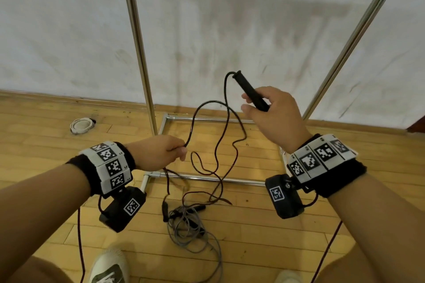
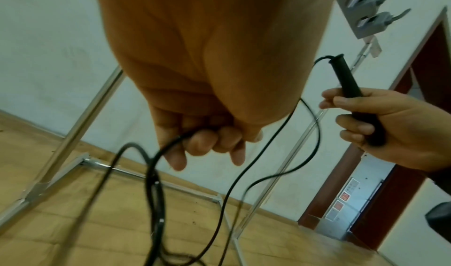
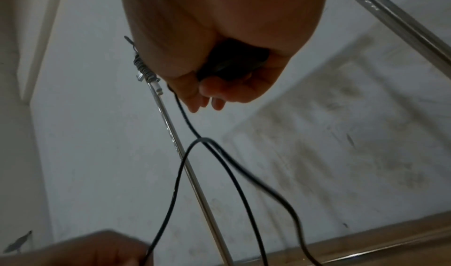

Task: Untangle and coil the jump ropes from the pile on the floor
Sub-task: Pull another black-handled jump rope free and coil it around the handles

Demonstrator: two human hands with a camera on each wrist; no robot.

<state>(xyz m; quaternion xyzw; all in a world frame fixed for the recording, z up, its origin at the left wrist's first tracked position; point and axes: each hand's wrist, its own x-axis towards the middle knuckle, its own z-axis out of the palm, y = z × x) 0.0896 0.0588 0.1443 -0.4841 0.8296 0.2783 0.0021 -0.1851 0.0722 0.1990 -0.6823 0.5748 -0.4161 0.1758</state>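
The black jump rope (image 1: 216, 142) is the one we have lifted out: our right hand (image 1: 274, 117) is wrapped around its black handle (image 1: 250, 92), which tilts up and away from us, above the pile on the floor (image 1: 184, 216). Our left hand (image 1: 158, 151), lower and left of the handle, is curled around the cord a short run down from it. Between the hands the cord arcs in a slack loop, then falls to the pile, where it crosses a grey rope (image 1: 195, 234). The pile lies straight below and between our hands, nearer the left, so we judge the left hand should feed cord upward toward the handle to form coils.
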